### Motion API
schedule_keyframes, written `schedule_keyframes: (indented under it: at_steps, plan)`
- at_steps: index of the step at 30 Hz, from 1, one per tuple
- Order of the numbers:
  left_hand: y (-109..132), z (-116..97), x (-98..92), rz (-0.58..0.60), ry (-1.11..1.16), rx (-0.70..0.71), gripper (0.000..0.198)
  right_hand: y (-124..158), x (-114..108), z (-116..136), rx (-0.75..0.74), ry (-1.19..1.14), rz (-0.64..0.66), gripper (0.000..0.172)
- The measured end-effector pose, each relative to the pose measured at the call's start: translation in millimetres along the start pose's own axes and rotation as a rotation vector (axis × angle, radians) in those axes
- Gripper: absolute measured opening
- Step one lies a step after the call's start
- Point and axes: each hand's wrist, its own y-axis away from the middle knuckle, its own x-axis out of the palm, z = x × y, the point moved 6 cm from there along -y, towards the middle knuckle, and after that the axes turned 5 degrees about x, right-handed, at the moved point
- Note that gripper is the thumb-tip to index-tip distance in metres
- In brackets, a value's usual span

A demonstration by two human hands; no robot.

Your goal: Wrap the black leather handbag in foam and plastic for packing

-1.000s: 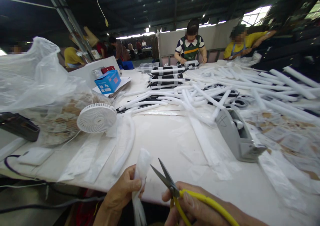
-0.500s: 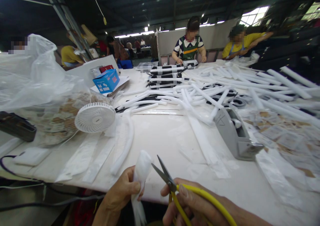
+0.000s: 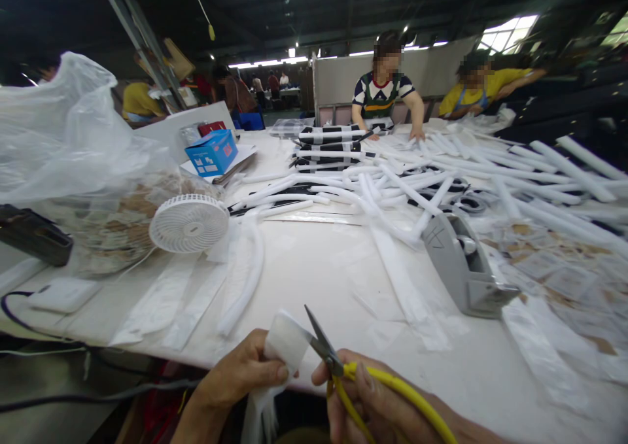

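Workshop table (image 3: 314,267), near edge: my left hand (image 3: 240,378) pinches white wrap (image 3: 287,339). My right hand (image 3: 377,405) grips yellow scissors (image 3: 324,351). Blades, apart from wrap a moment ago, now bite its top. Cutting, I think.

Light is uneven: the roof overhead is dark, with strip lights (image 3: 275,61) glowing far back and a window (image 3: 507,31) at upper right burnt out to white. The white worktop (image 3: 318,267) is bright and evenly lit, with soft, faint shadows. The plastic bag (image 3: 73,123) at left carries a pale sheen. Wide-angle distortion bends the frame edges and stretches the left hand (image 3: 245,373) and right hand (image 3: 387,408) at the bottom, both slightly soft, though the scissors (image 3: 321,346) against the white sleeve (image 3: 287,341) read clearly.
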Motion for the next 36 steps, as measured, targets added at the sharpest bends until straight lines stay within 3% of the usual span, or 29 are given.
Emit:
schedule_keyframes:
  at_steps: [4, 12, 17, 20, 27, 30, 33, 36]
  plan:
    - [0.9, -0.3, -4.5, 0.014, -0.033, -0.003, 0.042, 0.3, -0.8, -1.9, 0.021, 0.078, -0.095, 0.069]
    - [2.6, -10.6, -10.5, 0.030, -0.081, -0.003, 0.033, 9.2, 10.2, 20.7, 0.037, 0.244, -0.111, 0.072]
    - [-4.2, -21.2, 4.3, 0.185, -0.156, 0.051, 0.029, 0.9, 18.9, 14.5, 0.037, 0.146, 0.027, 0.070]
    - [-5.9, -24.2, 11.7, 0.272, -0.200, 0.096, 0.034, -1.3, 17.1, 11.4, 0.032, 0.073, -0.020, 0.069]
    - [-4.9, -25.5, 15.3, 0.291, -0.203, 0.113, 0.043, -0.8, 15.9, 7.9, 0.016, 0.144, -0.025, 0.069]
    - [-4.4, -26.5, 20.1, 0.317, -0.197, 0.092, 0.041, -2.8, 11.3, 6.4, 0.037, 0.077, -0.117, 0.063]
    - [0.5, -12.9, 12.7, 0.252, -0.148, 0.041, 0.031, -2.7, 5.9, 15.0, 0.053, -0.050, -0.159, 0.057]
    - [8.5, 11.8, -6.5, 0.031, 0.140, 0.029, 0.023, -1.4, -5.8, 37.7, -0.063, -0.128, -0.253, 0.053]
